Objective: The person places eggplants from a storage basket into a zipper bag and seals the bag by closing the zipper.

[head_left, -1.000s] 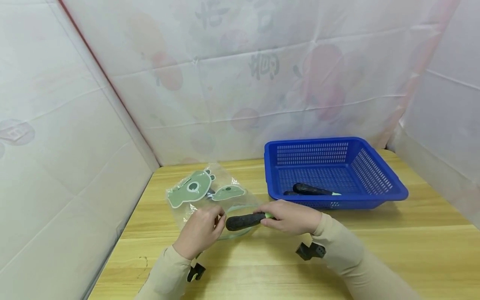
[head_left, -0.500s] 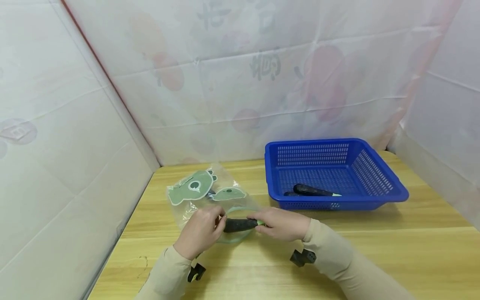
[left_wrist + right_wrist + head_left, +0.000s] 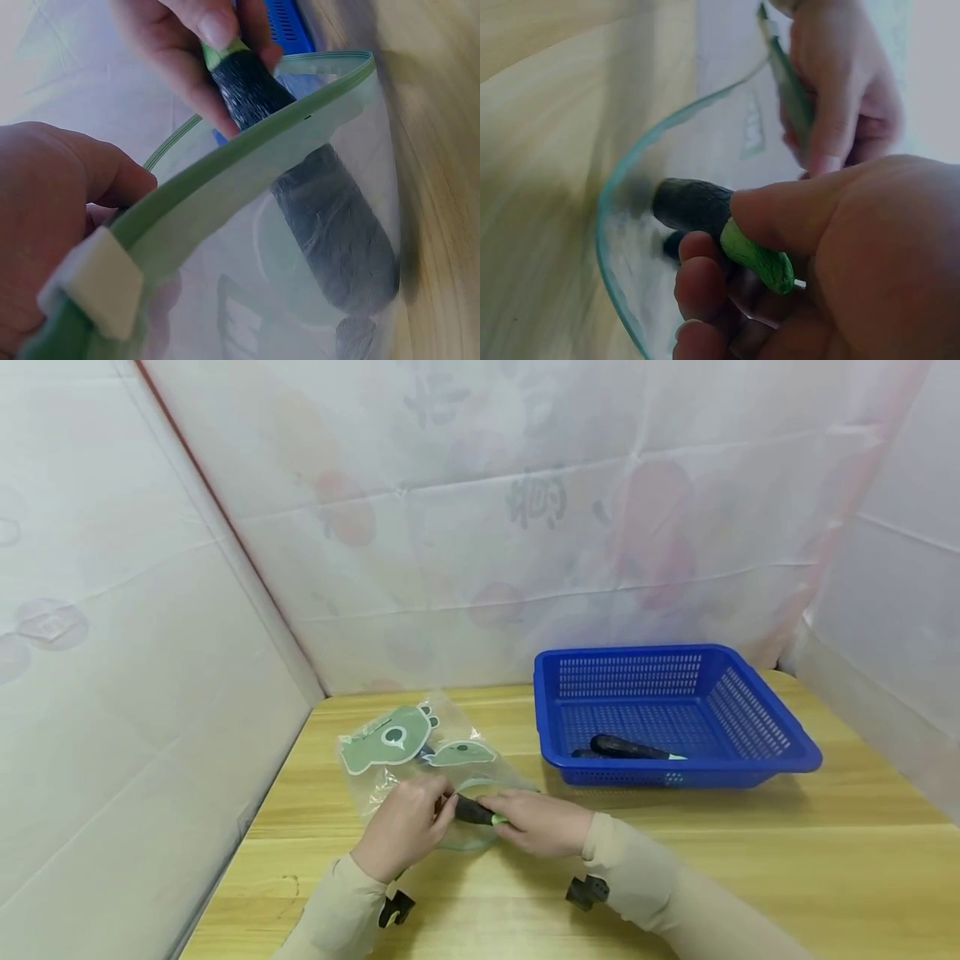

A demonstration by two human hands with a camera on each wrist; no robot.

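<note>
A dark eggplant with a green stem end is partly inside the mouth of a clear zip bag printed with green cartoon shapes. My right hand holds it by the green end, thumb on top in the right wrist view. The blunt end shows through the plastic in the left wrist view. My left hand pinches the bag's green zip edge, close to its white slider. Another dark piece shows lower in the bag, its kind unclear.
A blue slotted basket stands at the back right, with a dark eggplant and part of another inside, near its front wall. The wooden table meets pale fabric walls at the back and left.
My right hand has moved left and slightly down, taking the eggplant from above the bag's mouth into it. My left hand keeps its place on the bag's edge.
</note>
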